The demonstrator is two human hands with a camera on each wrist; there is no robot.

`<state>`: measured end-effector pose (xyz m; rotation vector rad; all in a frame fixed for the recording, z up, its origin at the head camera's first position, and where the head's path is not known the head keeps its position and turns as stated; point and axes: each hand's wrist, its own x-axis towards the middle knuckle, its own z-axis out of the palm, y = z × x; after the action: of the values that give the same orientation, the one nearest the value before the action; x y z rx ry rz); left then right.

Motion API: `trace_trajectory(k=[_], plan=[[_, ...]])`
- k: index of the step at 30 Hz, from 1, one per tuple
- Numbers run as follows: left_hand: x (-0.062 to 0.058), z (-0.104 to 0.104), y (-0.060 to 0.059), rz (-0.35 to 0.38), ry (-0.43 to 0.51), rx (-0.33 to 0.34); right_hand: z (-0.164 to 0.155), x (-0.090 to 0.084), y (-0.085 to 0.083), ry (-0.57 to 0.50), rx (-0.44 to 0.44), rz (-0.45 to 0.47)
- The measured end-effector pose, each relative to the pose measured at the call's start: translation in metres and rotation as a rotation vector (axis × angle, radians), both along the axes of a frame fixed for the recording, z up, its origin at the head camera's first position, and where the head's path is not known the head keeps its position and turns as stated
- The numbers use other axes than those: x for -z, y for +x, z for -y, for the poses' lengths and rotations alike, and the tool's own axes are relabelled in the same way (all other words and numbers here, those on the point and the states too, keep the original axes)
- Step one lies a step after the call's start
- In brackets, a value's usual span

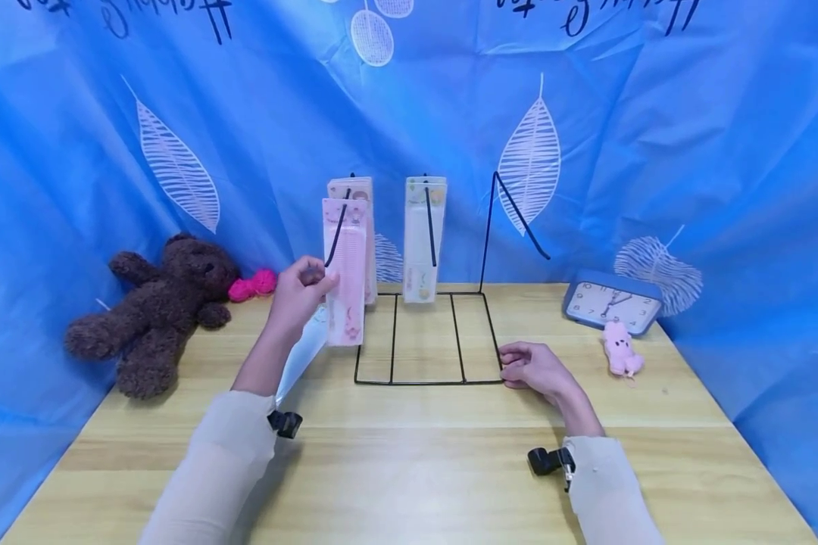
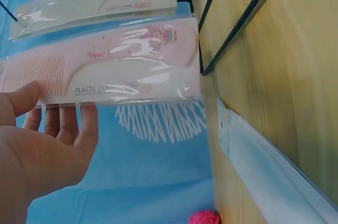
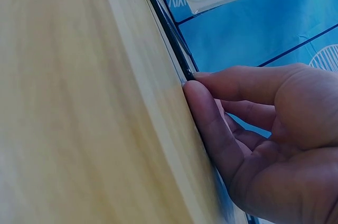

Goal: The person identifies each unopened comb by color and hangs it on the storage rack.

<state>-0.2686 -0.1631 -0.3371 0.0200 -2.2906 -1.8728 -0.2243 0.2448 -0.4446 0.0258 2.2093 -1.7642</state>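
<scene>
A black wire rack (image 1: pixel 426 382) stands on the wooden table (image 1: pixel 409 469) with three upright hooks. My left hand (image 1: pixel 316 280) pinches a pink comb packet (image 1: pixel 345 288) at the left hook, thumb in front and fingers (image 2: pixel 68 123) behind the pink comb packet (image 2: pixel 116 65). Another packet (image 1: pixel 354 189) hangs behind it. A cream comb packet (image 1: pixel 423 242) hangs on the middle hook, and the right hook (image 1: pixel 518 216) is bare. My right hand (image 1: pixel 511 367) pinches the rack's front right corner, thumb and forefinger meeting at the wire (image 3: pixel 163 20).
A pale packet (image 1: pixel 303 352) lies flat on the table under my left forearm. A brown teddy bear (image 1: pixel 157 310) and a pink woolly ball (image 1: pixel 252 285) sit at the left; a blue clock (image 1: pixel 610 303) and a small pink plush (image 1: pixel 620 348) at the right. Blue cloth surrounds the table.
</scene>
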Motion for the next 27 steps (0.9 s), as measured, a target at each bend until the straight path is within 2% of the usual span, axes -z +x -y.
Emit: trace_trajectory(k=[5,10,12,18,23,27], plan=[[0.0,-0.006,-0.013,0.011,0.005,-0.091,0.0,0.0,-0.001,0.0,-0.003,0.006],[0.005,0.0,-0.013,0.024,-0.065,-0.092,0.001,0.0,0.0,0.002,0.004,-0.002],[0.012,0.009,-0.009,0.043,-0.113,-0.041,0.002,0.001,0.001,0.001,0.006,0.001],[0.04,0.045,0.002,0.142,-0.3,0.195,0.001,0.005,0.001,-0.001,0.026,-0.004],[0.056,0.076,0.011,0.198,-0.359,0.243,0.003,0.0,-0.002,0.002,0.031,-0.011],[0.065,0.097,0.015,0.29,-0.417,0.291,0.003,-0.001,-0.002,0.003,0.025,-0.009]])
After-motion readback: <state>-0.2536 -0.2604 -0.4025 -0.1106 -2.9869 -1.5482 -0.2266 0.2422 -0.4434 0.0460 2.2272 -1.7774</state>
